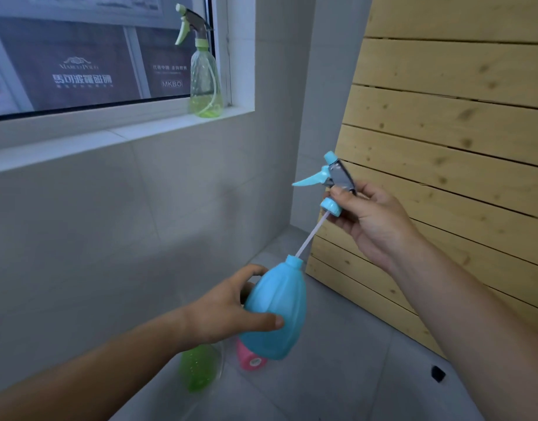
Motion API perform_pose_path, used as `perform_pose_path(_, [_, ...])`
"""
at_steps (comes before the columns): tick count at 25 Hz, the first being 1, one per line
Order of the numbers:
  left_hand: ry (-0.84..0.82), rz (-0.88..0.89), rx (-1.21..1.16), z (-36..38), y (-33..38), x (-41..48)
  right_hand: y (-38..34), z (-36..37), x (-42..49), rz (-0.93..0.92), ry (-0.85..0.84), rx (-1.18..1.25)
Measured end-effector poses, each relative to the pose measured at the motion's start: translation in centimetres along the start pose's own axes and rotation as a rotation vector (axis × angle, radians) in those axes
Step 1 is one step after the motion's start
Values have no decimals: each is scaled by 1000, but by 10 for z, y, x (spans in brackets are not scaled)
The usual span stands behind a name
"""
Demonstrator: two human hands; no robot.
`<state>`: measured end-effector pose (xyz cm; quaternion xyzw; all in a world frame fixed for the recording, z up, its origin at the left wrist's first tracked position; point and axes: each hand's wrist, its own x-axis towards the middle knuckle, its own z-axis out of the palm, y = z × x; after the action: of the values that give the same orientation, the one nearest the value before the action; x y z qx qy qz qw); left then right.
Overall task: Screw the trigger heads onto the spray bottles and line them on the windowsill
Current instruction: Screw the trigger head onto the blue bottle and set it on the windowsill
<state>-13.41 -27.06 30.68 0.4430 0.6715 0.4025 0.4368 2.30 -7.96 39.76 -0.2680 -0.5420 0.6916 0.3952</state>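
In the head view, the left hand [231,308] sits at about six o'clock in the frame, wrapped around the belly of a blue bottle [277,311] with the thumb laid across its near side and the fingers curled behind it; the bottle is tilted, its open neck pointing toward one o'clock. The right hand [368,220] is up at about three o'clock, pinching a blue trigger head [333,177] between thumb and fingers just above its screw collar, the lever pointing toward nine o'clock. The head is apart from the bottle: only its white dip tube [310,235] reaches down toward seven o'clock, with its lower end at the bottle's neck. Under the blue bottle, toward six o'clock, a green bottle [199,370] and a pink bottle [251,358] lie on the grey tiled floor [337,375], partly hidden by the hand and the blue bottle. At about eleven o'clock, an assembled clear green spray bottle [205,83] stands upright at the right end of the white windowsill [109,138], its green and grey trigger fitted and its lever facing nine o'clock. A panel of pale wooden slats [444,117] leans against the wall at two o'clock.
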Motion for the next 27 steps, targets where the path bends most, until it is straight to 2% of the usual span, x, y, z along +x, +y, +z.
perform_pose_path(3, [17,51,-67,2,2,6,22,7,-5,96,-124,-113])
perform_pose_path(10, [4,89,-167,6,5,10,33,3,-8,64,-305,-330])
perform_pose_path(17, [-29,119,-171,3,7,11,30,-9,-7,86,-501,-338])
perform_pose_path(22, [-58,108,-239,2,3,12,33,-12,-4,171,-548,-323])
perform_pose_path(24, [-61,99,-282,4,3,12,33,-11,-4,153,-547,-329])
perform_pose_path(27, [-46,97,-262,7,3,13,37,-9,-5,71,-502,-460])
